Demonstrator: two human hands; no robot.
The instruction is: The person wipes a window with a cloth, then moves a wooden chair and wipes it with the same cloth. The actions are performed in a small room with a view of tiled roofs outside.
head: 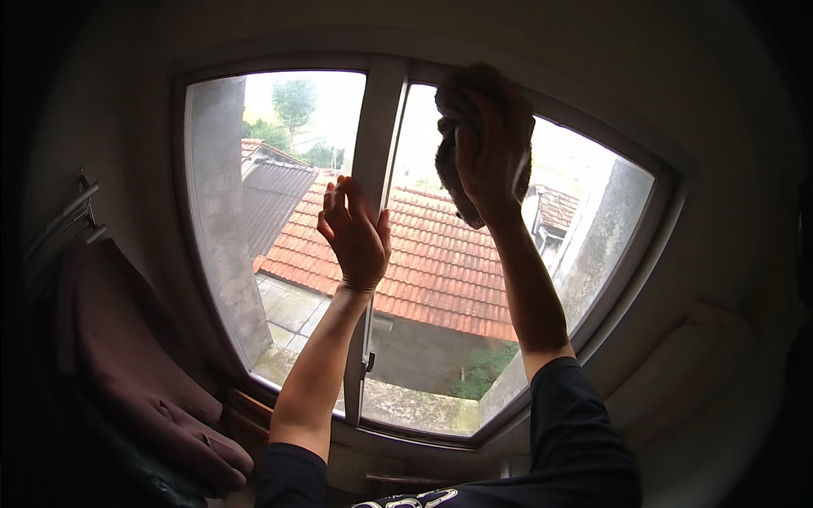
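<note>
My right hand point(492, 152) is raised high and holds a dark, fuzzy cloth point(452, 162) against the upper part of the right window pane point(419, 152). Part of the cloth is hidden behind the hand. Lower and to the left, my left hand point(357, 238) is up in front of the central window frame point(378, 127), fingers apart and holding nothing. Whether it touches the frame cannot be told. A small dark latch point(369, 362) shows low on the middle frame.
Purplish-brown clothing point(140, 362) hangs from a wall rack point(79, 203) on the left. The window sill point(413, 438) runs below the panes. Outside, beyond the glass, are a red tiled roof point(438, 267), a grey corrugated roof point(276, 197) and concrete side walls.
</note>
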